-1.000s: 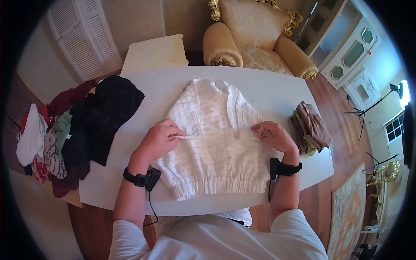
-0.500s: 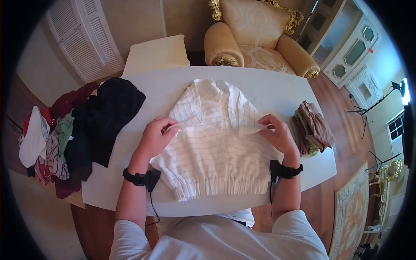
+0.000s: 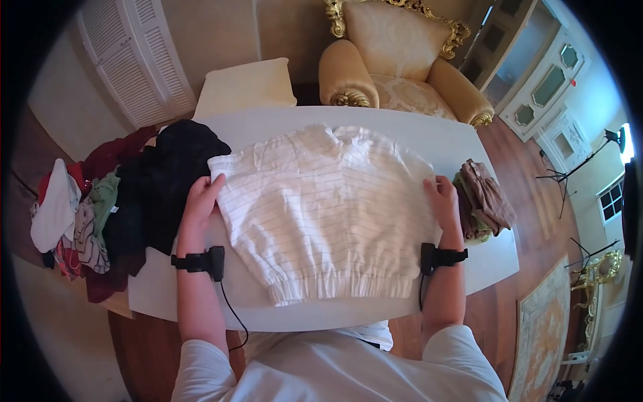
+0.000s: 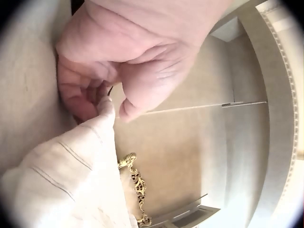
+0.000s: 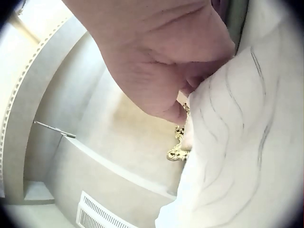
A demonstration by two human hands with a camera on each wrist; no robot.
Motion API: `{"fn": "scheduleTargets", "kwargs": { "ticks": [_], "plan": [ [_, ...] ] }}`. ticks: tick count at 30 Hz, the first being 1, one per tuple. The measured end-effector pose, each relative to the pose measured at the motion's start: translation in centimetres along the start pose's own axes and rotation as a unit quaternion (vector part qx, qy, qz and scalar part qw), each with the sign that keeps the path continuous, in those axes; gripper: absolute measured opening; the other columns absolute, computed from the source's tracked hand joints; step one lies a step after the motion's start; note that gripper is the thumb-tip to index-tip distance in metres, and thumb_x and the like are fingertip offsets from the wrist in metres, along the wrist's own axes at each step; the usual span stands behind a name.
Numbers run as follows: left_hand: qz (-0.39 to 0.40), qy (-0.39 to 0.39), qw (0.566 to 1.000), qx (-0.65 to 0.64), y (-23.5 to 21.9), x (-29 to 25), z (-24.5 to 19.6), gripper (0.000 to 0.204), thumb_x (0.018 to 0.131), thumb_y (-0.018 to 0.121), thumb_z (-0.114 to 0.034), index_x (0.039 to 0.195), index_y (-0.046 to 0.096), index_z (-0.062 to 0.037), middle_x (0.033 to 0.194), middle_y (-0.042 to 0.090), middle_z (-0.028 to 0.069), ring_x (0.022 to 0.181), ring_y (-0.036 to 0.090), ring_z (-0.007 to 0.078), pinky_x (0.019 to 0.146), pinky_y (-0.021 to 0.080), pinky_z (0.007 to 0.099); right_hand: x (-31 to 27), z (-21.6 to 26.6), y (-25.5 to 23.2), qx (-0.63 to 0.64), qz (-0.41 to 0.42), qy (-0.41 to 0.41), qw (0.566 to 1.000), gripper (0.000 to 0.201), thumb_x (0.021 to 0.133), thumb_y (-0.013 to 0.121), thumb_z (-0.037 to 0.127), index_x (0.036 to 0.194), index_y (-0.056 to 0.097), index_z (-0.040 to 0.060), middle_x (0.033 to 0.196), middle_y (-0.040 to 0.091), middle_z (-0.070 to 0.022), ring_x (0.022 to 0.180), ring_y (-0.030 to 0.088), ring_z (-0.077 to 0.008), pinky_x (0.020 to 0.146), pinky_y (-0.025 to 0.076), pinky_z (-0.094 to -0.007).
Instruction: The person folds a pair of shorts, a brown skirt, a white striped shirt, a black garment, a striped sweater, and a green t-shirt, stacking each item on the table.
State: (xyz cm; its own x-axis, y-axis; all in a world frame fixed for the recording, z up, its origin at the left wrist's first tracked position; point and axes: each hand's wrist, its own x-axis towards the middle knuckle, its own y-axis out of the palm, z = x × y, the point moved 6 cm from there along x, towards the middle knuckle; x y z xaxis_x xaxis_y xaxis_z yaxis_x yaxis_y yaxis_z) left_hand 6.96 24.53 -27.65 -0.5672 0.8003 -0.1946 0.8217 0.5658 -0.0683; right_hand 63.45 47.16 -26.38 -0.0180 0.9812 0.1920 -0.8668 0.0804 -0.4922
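Observation:
A white striped garment (image 3: pixel 295 208) lies spread across the table, its gathered elastic band (image 3: pixel 341 287) towards me. My left hand (image 3: pixel 203 195) pinches its far left corner, and in the left wrist view the cloth (image 4: pixel 71 161) runs up to my curled fingers. At the opposite side my right hand (image 3: pixel 443 199) holds the right edge. From the right wrist view, striped fabric (image 5: pixel 247 123) covers most of that hand's fingers, with the thumb showing beside it. A seam runs down the garment's middle, and its right side looks blurred.
A heap of mixed clothes, with black cloth (image 3: pixel 164 177) nearest the garment, hangs over the left end of the white table (image 3: pixel 234 315). At the right stands a folded stack (image 3: pixel 485 201) in brown and green. Beyond the far edge is a gold armchair (image 3: pixel 395 60).
Both hands have moved outward, the left one farther. The garment's side flaps, earlier folded in over the middle, are now drawn out, so its far end is much wider.

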Motion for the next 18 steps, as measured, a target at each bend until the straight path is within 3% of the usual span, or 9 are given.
{"fn": "scheduleTargets", "kwargs": {
  "ticks": [4,7,12,16,18],
  "plan": [
    [0.030,0.066,0.996,0.052,0.3,0.8,0.9,0.031,0.095,0.078,-0.024,0.110,0.066,0.0002,0.096,0.071,0.0043,0.082,0.066,0.0121,0.070,0.054,0.0297,-0.8,1.7,-0.2,-0.068,-0.006,-0.017,0.998,0.036,0.089,0.078,0.028,0.103,0.072,-0.0045,0.075,0.066,-0.0061,0.068,0.057,-0.0119,0.062,0.048,-0.0318],
    [0.008,0.120,0.988,0.096,-0.2,2.0,1.8,0.028,0.091,0.079,-0.017,0.108,0.067,0.0017,0.094,0.072,0.0054,0.080,0.066,0.0122,0.068,0.054,0.0303,0.2,-0.4,-0.3,-0.058,-0.021,-0.009,0.998,0.032,0.091,0.075,0.024,0.104,0.071,-0.0049,0.081,0.069,-0.0034,0.072,0.059,-0.0091,0.065,0.048,-0.0289],
    [-0.015,0.142,0.984,0.103,-0.3,2.0,1.7,0.029,0.086,0.079,-0.016,0.105,0.068,0.0023,0.093,0.073,0.0085,0.078,0.067,0.0134,0.068,0.055,0.0316,0.7,-2.2,-0.8,0.001,-0.093,0.003,0.996,0.031,0.094,0.072,0.022,0.112,0.069,-0.0020,0.088,0.071,-0.0049,0.073,0.061,-0.0114,0.066,0.049,-0.0293],
    [-0.021,0.155,0.982,0.105,-0.5,2.7,2.3,0.030,0.085,0.080,-0.019,0.102,0.069,0.0032,0.093,0.075,0.0117,0.080,0.070,0.0168,0.071,0.055,0.0336,-0.4,-1.3,-0.3,-0.014,0.019,0.046,0.999,0.043,0.093,0.079,0.025,0.121,0.065,-0.0035,0.090,0.071,-0.0050,0.074,0.061,-0.0105,0.067,0.050,-0.0278],
    [-0.035,0.161,0.979,0.123,-0.3,2.3,1.9,0.031,0.084,0.080,-0.020,0.102,0.070,0.0031,0.094,0.075,0.0131,0.083,0.072,0.0190,0.074,0.055,0.0346,-1.2,0.0,-0.6,-0.029,0.055,0.051,0.997,0.041,0.092,0.078,0.024,0.119,0.066,-0.0042,0.093,0.074,-0.0095,0.078,0.066,-0.0140,0.070,0.053,-0.0302]
  ]
}}
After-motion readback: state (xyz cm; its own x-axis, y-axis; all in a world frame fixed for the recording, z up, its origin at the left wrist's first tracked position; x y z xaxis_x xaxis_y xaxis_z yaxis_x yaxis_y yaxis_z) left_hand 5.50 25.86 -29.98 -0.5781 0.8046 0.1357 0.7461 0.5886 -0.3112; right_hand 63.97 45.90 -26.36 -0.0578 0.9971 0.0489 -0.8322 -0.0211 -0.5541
